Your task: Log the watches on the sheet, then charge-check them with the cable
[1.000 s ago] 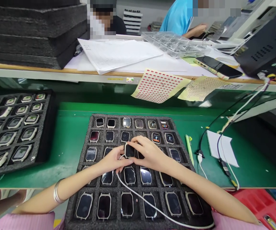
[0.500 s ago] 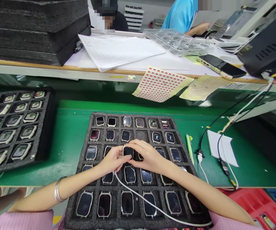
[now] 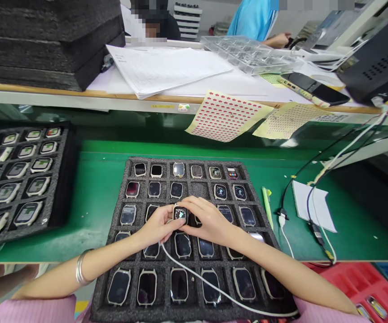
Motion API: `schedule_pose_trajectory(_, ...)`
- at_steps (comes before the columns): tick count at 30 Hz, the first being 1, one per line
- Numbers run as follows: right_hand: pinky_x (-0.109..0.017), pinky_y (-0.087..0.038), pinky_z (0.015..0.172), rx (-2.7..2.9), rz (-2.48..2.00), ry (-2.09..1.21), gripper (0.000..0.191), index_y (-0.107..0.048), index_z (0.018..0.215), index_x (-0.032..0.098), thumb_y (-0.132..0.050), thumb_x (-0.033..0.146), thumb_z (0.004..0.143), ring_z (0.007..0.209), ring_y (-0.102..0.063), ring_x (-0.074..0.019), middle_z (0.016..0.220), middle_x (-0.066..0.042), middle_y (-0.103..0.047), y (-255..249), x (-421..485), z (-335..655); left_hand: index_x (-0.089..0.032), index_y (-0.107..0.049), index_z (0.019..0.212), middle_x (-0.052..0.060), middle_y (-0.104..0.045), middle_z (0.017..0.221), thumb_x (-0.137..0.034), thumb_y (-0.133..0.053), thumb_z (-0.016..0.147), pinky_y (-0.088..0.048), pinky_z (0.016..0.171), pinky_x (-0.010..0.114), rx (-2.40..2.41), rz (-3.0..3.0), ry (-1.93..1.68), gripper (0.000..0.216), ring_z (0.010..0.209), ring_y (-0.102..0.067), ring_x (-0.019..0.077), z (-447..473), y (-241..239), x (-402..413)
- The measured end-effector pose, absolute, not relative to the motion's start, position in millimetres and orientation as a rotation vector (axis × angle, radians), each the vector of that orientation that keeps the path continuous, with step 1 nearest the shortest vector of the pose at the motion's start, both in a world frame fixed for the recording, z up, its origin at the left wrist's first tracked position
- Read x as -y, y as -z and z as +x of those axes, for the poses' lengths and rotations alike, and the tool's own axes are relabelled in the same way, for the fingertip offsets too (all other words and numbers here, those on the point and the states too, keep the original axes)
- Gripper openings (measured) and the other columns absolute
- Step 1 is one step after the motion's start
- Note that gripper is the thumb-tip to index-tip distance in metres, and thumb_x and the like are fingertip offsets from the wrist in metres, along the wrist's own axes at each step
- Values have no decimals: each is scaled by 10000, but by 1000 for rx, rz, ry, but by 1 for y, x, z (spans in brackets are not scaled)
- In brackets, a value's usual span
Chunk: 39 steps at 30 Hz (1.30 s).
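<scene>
A: Where do we have the watch (image 3: 180, 214)?

B: At the centre of our clock, over the middle of the black foam tray (image 3: 147, 314). Its screen is lit, pale marks on dark glass.

A: And how do we grip it?

B: With both hands clamped on it. Our left hand (image 3: 158, 224) pinches it from nine o'clock, thumb across the lower part; our right hand (image 3: 207, 220) closes on it from three, forefinger near the top corner, thumb near the bottom.

A: What about the white cable (image 3: 197, 272)?

B: It emerges below our left hand and sweeps over the tray toward four o'clock. Our fingers hide its near end.

A: What else do we see in the tray?

B: Rows of other watches (image 3: 179, 285), lying in compartments.

A: And farther out?

B: We see a green pen (image 3: 267, 207) just beside the tray at three o'clock, a second foam tray (image 3: 68, 179) of watches between nine and ten, the red-dotted sticker sheet (image 3: 229, 117) at one, and white papers (image 3: 170, 69) on the shelf at twelve.
</scene>
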State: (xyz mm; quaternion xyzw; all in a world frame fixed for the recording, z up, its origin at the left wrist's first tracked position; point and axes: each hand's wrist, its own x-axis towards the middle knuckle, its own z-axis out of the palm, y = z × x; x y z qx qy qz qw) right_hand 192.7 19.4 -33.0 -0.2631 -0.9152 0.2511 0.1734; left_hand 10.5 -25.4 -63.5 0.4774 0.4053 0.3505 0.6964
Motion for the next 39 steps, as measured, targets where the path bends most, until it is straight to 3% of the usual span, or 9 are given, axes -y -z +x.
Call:
schedule_pose_trajectory(17, -396, -505, 802, 2558, -654, -684, 352, -522, 1130, 118, -641, 235, 820, 944, -571, -257, 1013, -125, -585, 36, -20, 193, -131, -532, 982, -87, -434, 502, -467, -586, 804, -224, 311, 175, -931, 1085, -776, 384, 302, -333, 46, 12, 69, 28)
schedule_pose_trajectory(20, -413, -486, 843, 2562, -620, -697, 355, -527, 1142, 132, -635, 230, 819, 990, -547, -264, 1072, -131, -564, 28, -23, 195, -150, -526, 1059, -38, -530, 652, -433, -613, 796, -338, 415, 188, -938, 1103, -808, 396, 435, -428, 63, 13, 70, 29)
schedule_pose_trajectory(23, -390, -476, 867, 2459, -670, -744, 395, -520, 1177, 167, -657, 264, 819, 1023, -529, -250, 1105, -110, -539, 16, -38, 204, -176, -493, 1094, -10, -550, 819, -382, -697, 737, -367, 491, 186, -896, 1103, -824, 460, 545, -458, 63, 11, 63, 29)
schedule_pose_trajectory(29, -437, -483, 844, 2609, -959, -386, 391, -553, 1148, 127, -674, 309, 822, 965, -545, -280, 1027, -122, -557, 28, -78, 234, -167, -465, 992, -22, -555, 776, -402, -576, 831, -219, 349, 172, -974, 1033, -816, 305, 350, -306, -3, -9, 42, 31)
schedule_pose_trajectory(31, -461, -485, 827, 2690, -945, -347, 409, -554, 1160, 113, -682, 292, 816, 948, -550, -297, 1013, -133, -572, 32, -82, 239, -166, -463, 994, -9, -573, 800, -406, -568, 834, -232, 337, 171, -994, 1036, -762, 307, 337, -330, -3, -16, 44, 34)
schedule_pose_trajectory(36, -500, -425, 890, 2826, -900, -193, 441, -510, 1226, 104, -656, 273, 847, 1076, -483, -336, 1206, -180, -514, 15, -77, 219, -174, -456, 1078, -4, -586, 817, -408, -588, 819, -288, 332, 160, -976, 1061, -725, 373, 362, -395, 15, -20, 60, 37)
schedule_pose_trajectory(39, -425, -446, 872, 2913, -833, -223, 314, -565, 1133, 104, -632, 268, 874, 1007, -529, -284, 1071, -140, -584, 13, -76, 188, -170, -463, 1079, 2, -597, 818, -416, -595, 810, -295, 324, 160, -985, 1052, -745, 388, 360, -398, 18, -17, 62, 34)
